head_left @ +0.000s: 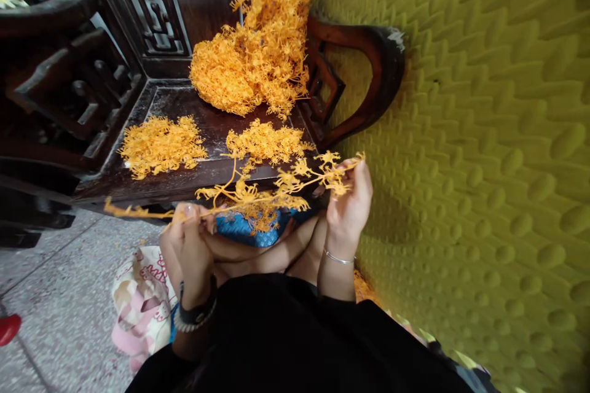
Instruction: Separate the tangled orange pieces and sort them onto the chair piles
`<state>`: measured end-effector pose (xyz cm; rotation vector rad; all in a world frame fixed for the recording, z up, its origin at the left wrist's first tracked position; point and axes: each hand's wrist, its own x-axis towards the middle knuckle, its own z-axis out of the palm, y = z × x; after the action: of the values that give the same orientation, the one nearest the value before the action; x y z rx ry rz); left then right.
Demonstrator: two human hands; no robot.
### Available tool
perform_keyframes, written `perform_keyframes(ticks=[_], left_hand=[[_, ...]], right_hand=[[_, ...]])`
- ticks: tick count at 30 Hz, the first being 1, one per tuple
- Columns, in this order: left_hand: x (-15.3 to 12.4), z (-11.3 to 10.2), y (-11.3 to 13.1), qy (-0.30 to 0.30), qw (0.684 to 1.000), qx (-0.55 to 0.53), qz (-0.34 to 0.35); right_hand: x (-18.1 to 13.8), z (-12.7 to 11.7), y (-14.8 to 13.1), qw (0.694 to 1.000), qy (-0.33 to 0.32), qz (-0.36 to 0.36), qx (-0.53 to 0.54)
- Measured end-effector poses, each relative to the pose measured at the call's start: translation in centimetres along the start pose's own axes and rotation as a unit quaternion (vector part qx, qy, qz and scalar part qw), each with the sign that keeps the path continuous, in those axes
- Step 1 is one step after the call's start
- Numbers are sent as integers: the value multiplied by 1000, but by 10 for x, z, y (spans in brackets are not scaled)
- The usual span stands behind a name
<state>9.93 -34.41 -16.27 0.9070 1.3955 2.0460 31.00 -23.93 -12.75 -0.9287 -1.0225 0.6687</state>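
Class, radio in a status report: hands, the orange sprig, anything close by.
Left hand and right hand pinch the orange plastic sprig at either end. Orange piles on dark wooden chair beyond.

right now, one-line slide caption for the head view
Both hands, left and right, hold an orange plastic sprig before a dark wooden chair piled with more.

Evenly and softly lit, no glare. Deep shadow over the dark wooden chair (pixel 138 110) at left. Strong wide-angle bending at edges; yellow wall (pixel 483 135) slightly soft there.
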Motion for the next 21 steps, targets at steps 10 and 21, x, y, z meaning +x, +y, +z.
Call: perform_keyframes(ticks=[10, 21], left_hand=[[19, -83, 32, -338, 889, 284, -122], [-29, 84, 13, -357, 912, -83, -185]], right_hand=[[-8, 6, -38, 961, -271, 49, 30], [-21, 15, -37, 948, -311, 66, 21]])
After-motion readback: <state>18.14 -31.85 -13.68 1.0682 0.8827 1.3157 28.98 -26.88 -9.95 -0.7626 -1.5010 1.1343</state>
